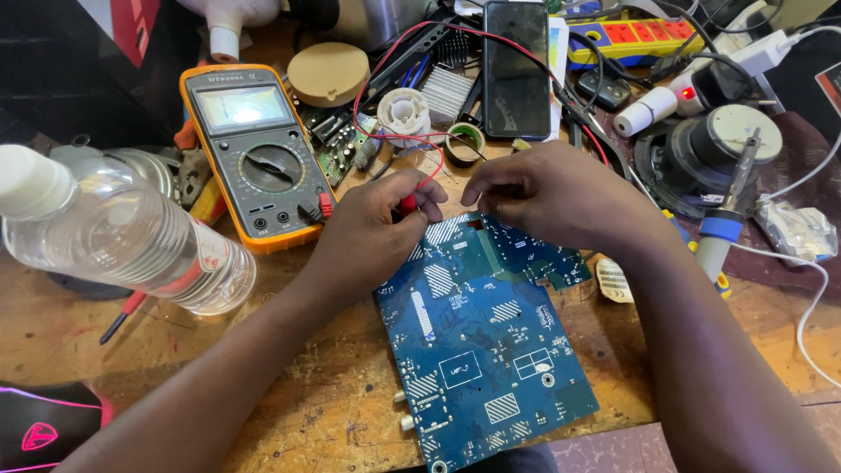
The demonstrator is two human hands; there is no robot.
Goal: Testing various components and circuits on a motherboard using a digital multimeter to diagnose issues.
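Left hand (372, 232) grip pinches red probe (408, 203) at circuit board (486, 342) 12 o'clock edge; right hand (552, 197) fingers curled, contents unclear. Probing step; next needs steady tip contact.

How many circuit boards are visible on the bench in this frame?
2. A large blue circuit board lies under both hands at centre; a small green circuit board sits right of the multimeter. Clutter may hide others.

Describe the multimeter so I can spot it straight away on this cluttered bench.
Start at the blue circuit board under both hands, then look up-left past the left hand. The multimeter lies flat there: the only orange-cased box, with a grey screen above a round dial.
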